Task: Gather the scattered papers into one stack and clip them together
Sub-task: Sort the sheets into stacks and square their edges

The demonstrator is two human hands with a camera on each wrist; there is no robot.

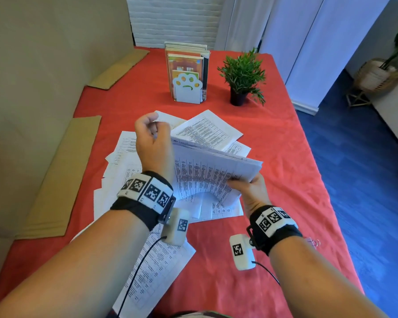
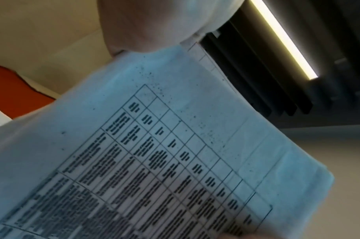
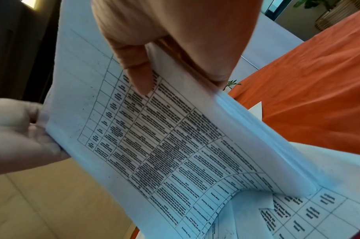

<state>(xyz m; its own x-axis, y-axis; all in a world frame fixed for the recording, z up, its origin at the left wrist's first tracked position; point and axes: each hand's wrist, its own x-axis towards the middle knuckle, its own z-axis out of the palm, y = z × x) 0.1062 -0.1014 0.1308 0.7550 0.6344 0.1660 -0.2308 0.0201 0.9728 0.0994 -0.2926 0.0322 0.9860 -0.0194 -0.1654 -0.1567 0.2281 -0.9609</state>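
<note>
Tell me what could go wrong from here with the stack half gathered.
1. The stack sags between the right hand and left hand; uneven edges could let sheets slip out.
2. Loose sheets still lie on the red tablecloth and could get missed.

free: bare red cloth [image 1: 274, 157] right | blocked: plant [image 1: 241, 76], book stand [image 1: 187, 88] behind

The print on the sheaf of papers [image 1: 214, 173] is too blurred to read. The left hand [image 1: 153, 143] covers the sheaf's near-left corner, and its fingertips curl out of sight. The binder clip [image 1: 315, 243] peeks half-hidden behind the right forearm.
</note>
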